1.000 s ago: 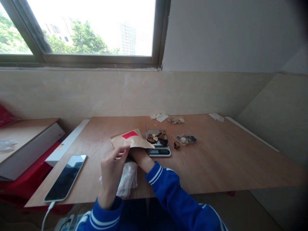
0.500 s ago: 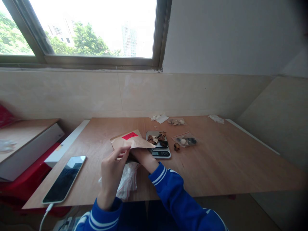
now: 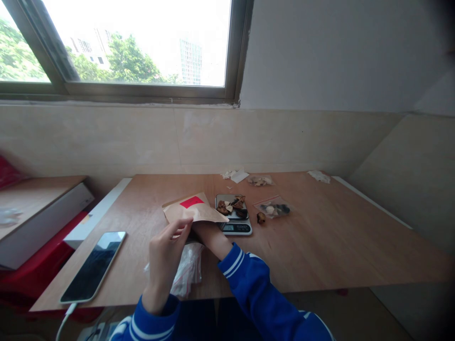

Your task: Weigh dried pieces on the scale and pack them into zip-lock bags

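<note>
A brown kraft paper envelope (image 3: 188,211) with a red label (image 3: 191,202) is held up over the wooden table. My left hand (image 3: 167,251) pinches its near edge between fingers and thumb. My right hand (image 3: 210,238) reaches in from the right, and its fingers are hidden under or inside the envelope. Just beyond lies a digital kitchen scale (image 3: 233,215) carrying dried brown slices (image 3: 229,206). A crumpled clear plastic bag (image 3: 186,272) lies on the table beneath my hands.
A small clear bag of dried pieces (image 3: 272,207) and another (image 3: 260,180) lie right of and behind the scale, with a loose brown piece (image 3: 261,218) nearby. A smartphone (image 3: 93,267) lies at left. Paper scraps (image 3: 234,175) sit along the wall.
The whole view has shifted slightly as my head moved. My hands and the envelope stay in nearly the same position, and nothing on the table has visibly moved.
</note>
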Available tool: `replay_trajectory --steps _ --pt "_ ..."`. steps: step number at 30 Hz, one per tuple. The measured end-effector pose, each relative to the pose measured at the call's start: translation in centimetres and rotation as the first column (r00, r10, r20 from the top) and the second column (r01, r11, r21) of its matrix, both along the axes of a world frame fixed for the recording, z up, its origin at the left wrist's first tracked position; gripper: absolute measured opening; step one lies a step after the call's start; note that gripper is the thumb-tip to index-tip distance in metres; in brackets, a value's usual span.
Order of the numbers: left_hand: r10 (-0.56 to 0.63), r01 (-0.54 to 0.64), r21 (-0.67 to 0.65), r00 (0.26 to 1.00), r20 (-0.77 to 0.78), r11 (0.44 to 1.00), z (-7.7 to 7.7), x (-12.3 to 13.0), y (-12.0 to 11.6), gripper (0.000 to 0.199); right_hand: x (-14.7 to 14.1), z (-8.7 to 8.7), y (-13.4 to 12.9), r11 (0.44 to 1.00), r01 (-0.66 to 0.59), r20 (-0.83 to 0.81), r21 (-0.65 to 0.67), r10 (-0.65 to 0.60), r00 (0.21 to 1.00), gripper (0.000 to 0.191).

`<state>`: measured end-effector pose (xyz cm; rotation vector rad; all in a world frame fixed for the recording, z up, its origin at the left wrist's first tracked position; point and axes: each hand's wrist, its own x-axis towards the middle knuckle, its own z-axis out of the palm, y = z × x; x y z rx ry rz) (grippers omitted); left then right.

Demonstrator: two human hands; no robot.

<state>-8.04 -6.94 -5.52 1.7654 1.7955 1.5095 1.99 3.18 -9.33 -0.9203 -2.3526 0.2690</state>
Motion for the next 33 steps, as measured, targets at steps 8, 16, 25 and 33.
replay_trajectory --steps 8,16,25,33 --pt "0.013 -0.013 -0.007 0.999 -0.037 1.000 0.0 -0.2 0.2 0.023 1.4 0.2 -0.6 0.994 -0.062 0.086 -0.087 0.070 0.994 0.038" --pt "0.079 -0.082 -0.018 0.991 -0.107 0.996 0.1 -0.2 0.4 0.021 3.9 2.0 -4.0 0.983 0.106 0.154 -0.151 -0.082 0.985 0.042" --pt "0.242 -0.247 -0.023 0.960 -0.138 0.969 1.9 -0.2 2.6 0.020 9.2 0.6 -7.5 0.970 -0.064 -0.611 -0.236 -0.097 0.785 0.005" --pt "0.235 -0.273 0.145 0.944 0.233 0.951 2.9 -1.5 7.6 0.029 15.3 -4.3 -2.2 0.937 0.345 -0.479 -0.056 -0.328 0.814 0.015"
